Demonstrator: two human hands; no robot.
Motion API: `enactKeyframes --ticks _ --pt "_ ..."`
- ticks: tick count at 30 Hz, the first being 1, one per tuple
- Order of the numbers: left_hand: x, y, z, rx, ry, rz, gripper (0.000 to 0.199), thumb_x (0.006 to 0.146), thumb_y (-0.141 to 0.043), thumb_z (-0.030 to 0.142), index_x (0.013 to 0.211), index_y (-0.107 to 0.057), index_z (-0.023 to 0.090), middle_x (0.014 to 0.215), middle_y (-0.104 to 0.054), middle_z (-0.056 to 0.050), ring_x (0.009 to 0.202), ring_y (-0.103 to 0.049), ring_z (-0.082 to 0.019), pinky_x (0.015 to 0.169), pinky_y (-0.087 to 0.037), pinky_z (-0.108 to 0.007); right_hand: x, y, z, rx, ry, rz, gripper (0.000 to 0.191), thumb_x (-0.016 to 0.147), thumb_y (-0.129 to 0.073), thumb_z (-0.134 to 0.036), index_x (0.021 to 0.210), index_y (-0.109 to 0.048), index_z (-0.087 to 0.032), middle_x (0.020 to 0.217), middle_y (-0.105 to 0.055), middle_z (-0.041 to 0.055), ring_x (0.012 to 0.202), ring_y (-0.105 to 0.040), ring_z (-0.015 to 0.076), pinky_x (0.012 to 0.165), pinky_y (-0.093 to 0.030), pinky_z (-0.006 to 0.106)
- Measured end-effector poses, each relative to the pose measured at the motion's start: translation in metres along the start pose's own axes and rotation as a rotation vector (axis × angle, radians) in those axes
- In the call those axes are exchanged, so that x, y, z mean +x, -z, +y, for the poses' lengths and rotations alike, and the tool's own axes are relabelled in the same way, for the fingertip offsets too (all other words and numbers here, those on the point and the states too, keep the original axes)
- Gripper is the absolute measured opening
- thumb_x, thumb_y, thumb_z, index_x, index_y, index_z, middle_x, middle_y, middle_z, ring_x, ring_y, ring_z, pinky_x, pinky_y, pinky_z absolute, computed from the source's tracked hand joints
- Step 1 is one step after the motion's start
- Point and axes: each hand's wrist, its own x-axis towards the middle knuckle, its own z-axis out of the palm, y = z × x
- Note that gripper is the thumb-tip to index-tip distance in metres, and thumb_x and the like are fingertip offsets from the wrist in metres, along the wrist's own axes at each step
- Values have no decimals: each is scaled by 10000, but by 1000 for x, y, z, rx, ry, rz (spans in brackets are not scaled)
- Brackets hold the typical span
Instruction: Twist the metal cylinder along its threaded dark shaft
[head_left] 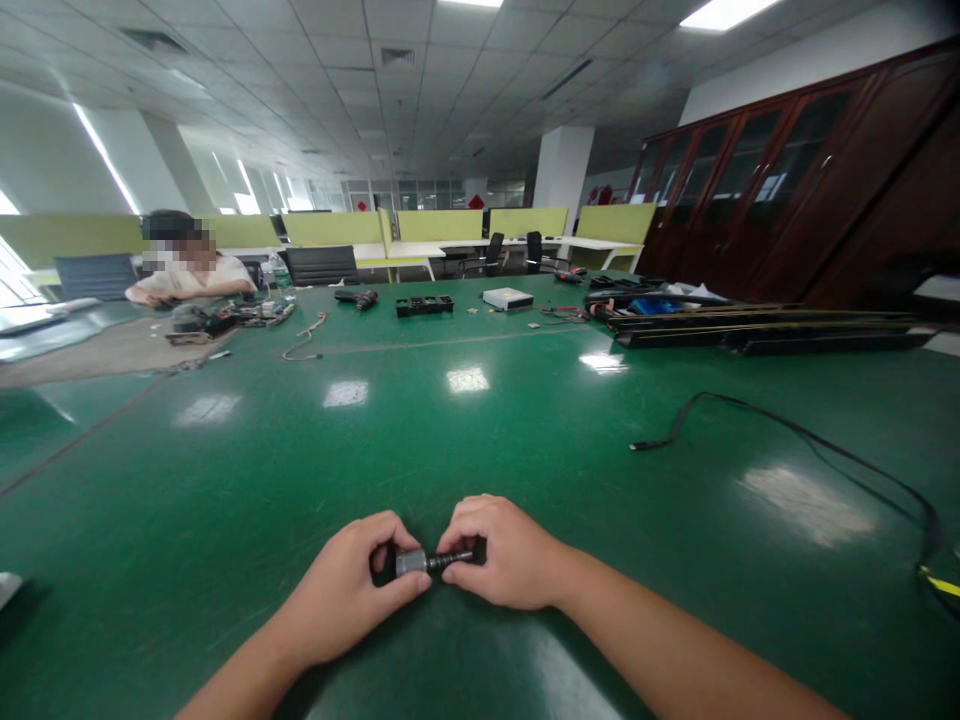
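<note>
1. Leftmost, across the glossy green tabletop (465, 450), a co-worker in a pale top (202, 275) sits well apart from you.
2. Your left hand (358, 575) comes next, thumb and forefinger pinching the small silver-grey metal cylinder (411, 563); the other fingers curl behind.
3. That cylinder sits low over the near table, between your hands; whether it touches the surface, can't tell.
4. From its right end runs a thin dark ribbed metal rod (451, 559). Joined or merely butted up? Can't tell.
5. Direction: rod end points right, toward your other palm. Long axis lies crosswise in front of you, close to level, rod end tipped slightly farther away.
6. Your right hand (504, 555) pinches the rod between thumb and fingertips, knuckles arched; its far tip is partly hidden.
7. Step in hand, my read: a two-handed hold, one end each, for working rod against cylinder. Any next move calls for a steady left pinch, with the right fingers in line with the axis.
8. Farther right, a long flat black cable (795, 428) curves over the table, clear of both hands.
</note>
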Motion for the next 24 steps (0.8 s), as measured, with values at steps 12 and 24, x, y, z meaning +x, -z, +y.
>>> enactKeyframes --ticks 12,24 --pt "-1 -1 -2 6 7 -5 219 813 -651 413 878 -662 204 764 -575 17 724 -526 -170 655 -359 -254 -2 2 -2 22 -2 17 106 666 -739 -145 749 -685 -183 666 -592 -27 653 -546 125 649 -401 240" --pt "1 -2 0 0 17 4 223 818 -643 421 859 -656 201 755 -578 17 717 -535 -171 648 -361 -257 -3 9 6 -53 -13 20 112 643 -746 -161 722 -671 -188 718 -632 -18 723 -577 148 719 -395 279"
